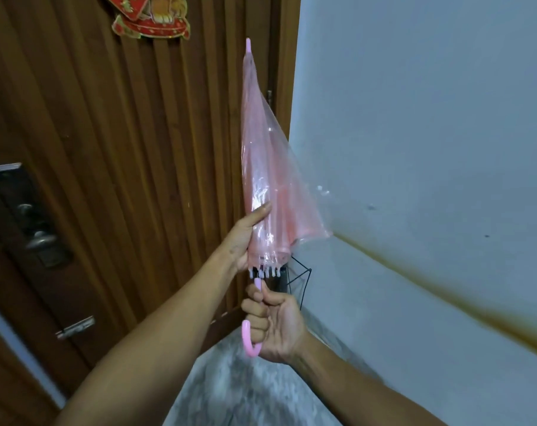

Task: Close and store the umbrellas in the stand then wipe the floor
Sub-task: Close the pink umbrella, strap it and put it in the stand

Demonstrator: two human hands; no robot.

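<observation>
Upright, tip up, in front of brown slatted door [107, 149]: translucent pink umbrella [261, 167], canopy folded but loose. Left hand [245, 238] wrapped round lower canopy just above rib tips, thumb lying along plastic. Right hand [273, 324] fisted on pink crook handle [250, 342]. Behind, low in corner beside white wall [414, 118]: black wire umbrella stand [301, 278], partly hidden. Below: grey marbled floor [245, 388].

A home entryway: a slatted wooden door [122, 142] fills the nine-to-twelve o'clock side, with a lever handle [41, 239] at nine and a red festive ornament [150, 16] at twelve, a stained white wall [430, 133] at three, and mottled grey floor [245, 388] at six.
</observation>
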